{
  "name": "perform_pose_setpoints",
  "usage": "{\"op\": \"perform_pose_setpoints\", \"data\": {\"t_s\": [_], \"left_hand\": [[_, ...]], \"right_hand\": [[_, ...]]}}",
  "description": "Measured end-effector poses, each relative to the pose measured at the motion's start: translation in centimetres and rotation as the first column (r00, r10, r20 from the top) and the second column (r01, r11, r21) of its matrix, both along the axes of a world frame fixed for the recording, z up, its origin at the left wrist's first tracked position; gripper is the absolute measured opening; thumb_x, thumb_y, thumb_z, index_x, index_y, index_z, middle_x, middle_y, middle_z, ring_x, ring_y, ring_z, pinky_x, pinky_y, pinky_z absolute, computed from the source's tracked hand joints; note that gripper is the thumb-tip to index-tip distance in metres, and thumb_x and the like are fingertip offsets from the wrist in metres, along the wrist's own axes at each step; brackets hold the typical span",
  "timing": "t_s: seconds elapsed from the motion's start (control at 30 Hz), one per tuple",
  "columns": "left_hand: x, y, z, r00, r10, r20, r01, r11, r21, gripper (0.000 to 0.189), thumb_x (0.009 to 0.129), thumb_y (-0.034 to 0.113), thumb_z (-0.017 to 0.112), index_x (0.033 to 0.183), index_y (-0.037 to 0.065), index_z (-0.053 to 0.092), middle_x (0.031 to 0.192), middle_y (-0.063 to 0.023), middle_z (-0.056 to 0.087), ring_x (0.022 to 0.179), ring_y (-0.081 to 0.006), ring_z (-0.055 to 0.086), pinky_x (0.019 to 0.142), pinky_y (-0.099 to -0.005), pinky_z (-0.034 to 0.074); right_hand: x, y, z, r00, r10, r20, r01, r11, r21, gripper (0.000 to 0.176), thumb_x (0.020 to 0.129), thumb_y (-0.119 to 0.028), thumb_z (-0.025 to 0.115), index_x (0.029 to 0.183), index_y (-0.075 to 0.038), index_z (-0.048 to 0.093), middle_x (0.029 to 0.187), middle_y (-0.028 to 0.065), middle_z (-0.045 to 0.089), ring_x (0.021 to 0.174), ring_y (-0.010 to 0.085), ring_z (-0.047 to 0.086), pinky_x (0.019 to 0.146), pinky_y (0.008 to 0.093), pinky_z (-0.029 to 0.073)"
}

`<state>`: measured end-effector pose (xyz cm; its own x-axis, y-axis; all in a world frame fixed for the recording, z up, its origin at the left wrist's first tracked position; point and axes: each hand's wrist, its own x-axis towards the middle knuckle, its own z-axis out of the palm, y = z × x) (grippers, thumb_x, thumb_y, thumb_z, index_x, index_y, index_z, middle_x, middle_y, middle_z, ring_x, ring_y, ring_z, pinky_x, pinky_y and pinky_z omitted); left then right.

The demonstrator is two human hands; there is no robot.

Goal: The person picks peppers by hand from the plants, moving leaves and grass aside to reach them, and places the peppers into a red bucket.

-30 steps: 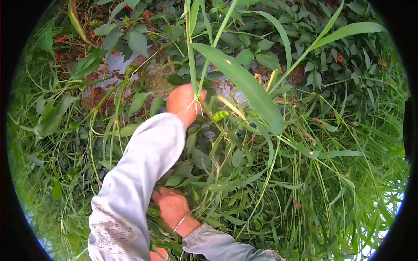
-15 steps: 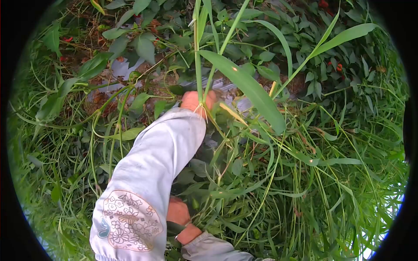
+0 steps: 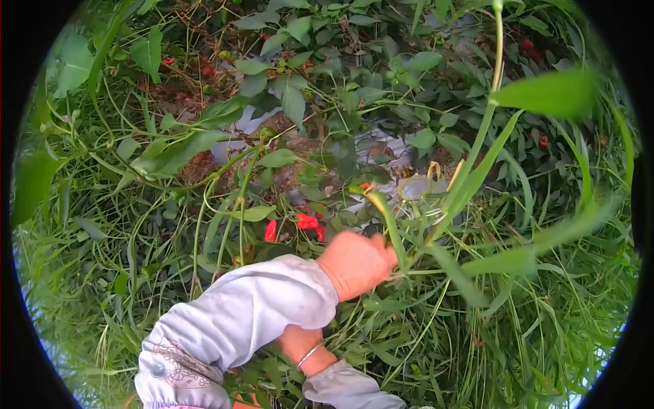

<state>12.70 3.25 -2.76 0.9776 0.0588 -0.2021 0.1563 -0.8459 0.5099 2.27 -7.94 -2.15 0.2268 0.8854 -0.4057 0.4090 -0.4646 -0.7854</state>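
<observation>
My left hand (image 3: 357,264), in a pale sleeve with a printed floral patch, reaches in from the lower left. Its fingers are curled round the base of a tall grass stalk (image 3: 485,126), which leans to the upper right with broad blades. Just beyond the knuckles, red chili peppers (image 3: 308,222) hang low among the leaves. Below the left forearm is my right hand (image 3: 300,341), with a thin bracelet (image 3: 310,354) at the wrist. The left sleeve and leaves hide its fingers.
Pepper plants (image 3: 293,102) with dark leaves and scattered red fruit fill the back. Torn pale plastic sheeting (image 3: 388,153) shows between them. Long tangled grass (image 3: 490,341) covers the right and front. Bent green stems (image 3: 211,184) cross at the left.
My left hand has moved down and right with the grass stalk, which now tilts to the right. The view has shifted, and red peppers show near the hand. My right hand stays beneath the left arm.
</observation>
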Motion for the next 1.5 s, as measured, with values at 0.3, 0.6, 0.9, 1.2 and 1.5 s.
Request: {"op": "perform_pose_setpoints", "data": {"t_s": [0.3,0.6,0.9,1.2,1.5], "left_hand": [[1.6,13.0,2.3,0.759,0.627,-0.176,-0.612,0.779,0.138,0.028,0.072,0.029,0.059,0.086,0.005,0.063,0.078,-0.0189,0.063,0.076,-0.0373,0.061,0.072,-0.0452,0.049],[1.0,24.4,-10.2,0.646,0.285,-0.708,0.116,0.88,0.461,0.042,0.076,0.032,0.061,0.106,0.002,0.061,0.095,-0.0223,0.063,0.089,-0.0371,0.061,0.075,-0.043,0.049],[0.6,19.3,-1.0,0.623,0.669,-0.405,-0.631,0.736,0.246,0.039,0.07,0.02,0.062,0.105,0.002,0.059,0.096,-0.0224,0.062,0.094,-0.0341,0.06,0.08,-0.0402,0.047],[0.0,15.3,1.6,0.728,0.548,-0.412,-0.667,0.704,-0.243,0.04,0.07,0.018,0.063,0.105,0.001,0.057,0.085,-0.0179,0.062,0.08,-0.0296,0.061,0.075,-0.0367,0.048],[11.1,11.4,-3.8,0.928,-0.067,-0.366,0.211,0.904,0.371,0.029,0.081,0.018,0.054,0.105,0.002,0.056,0.098,-0.0188,0.06,0.081,-0.0336,0.062,0.076,-0.0392,0.05]], "right_hand": [[2.2,1.2,2.4,0.99,-0.071,-0.12,0.066,0.997,-0.048,0.05,0.071,-0.016,0.062,0.121,-0.022,0.053,0.078,0.0128,0.057,0.069,0.0332,0.059,0.059,0.0419,0.047],[2.1,0.8,2.2,0.989,-0.006,-0.146,-0.01,0.993,-0.114,0.058,0.071,-0.016,0.062,0.127,-0.023,0.047,0.095,0.0185,0.061,0.082,0.0338,0.062,0.068,0.0387,0.051],[2.4,0.8,2.6,0.979,-0.023,-0.203,-0.002,0.993,-0.122,0.068,0.067,-0.014,0.065,0.131,-0.022,0.043,0.102,0.0204,0.06,0.087,0.0334,0.061,0.074,0.0378,0.051],[2.1,0.6,2.2,0.973,-0.058,-0.222,0.044,0.997,-0.07,0.079,0.06,-0.013,0.071,0.132,-0.018,0.039,0.092,0.0144,0.059,0.084,0.0316,0.061,0.074,0.0383,0.05],[3.9,1.4,3.4,0.947,-0.024,-0.321,-0.03,0.986,-0.163,0.07,0.066,-0.005,0.062,0.132,-0.014,0.04,0.094,0.0145,0.058,0.092,0.0298,0.059,0.079,0.0374,0.048]]}}
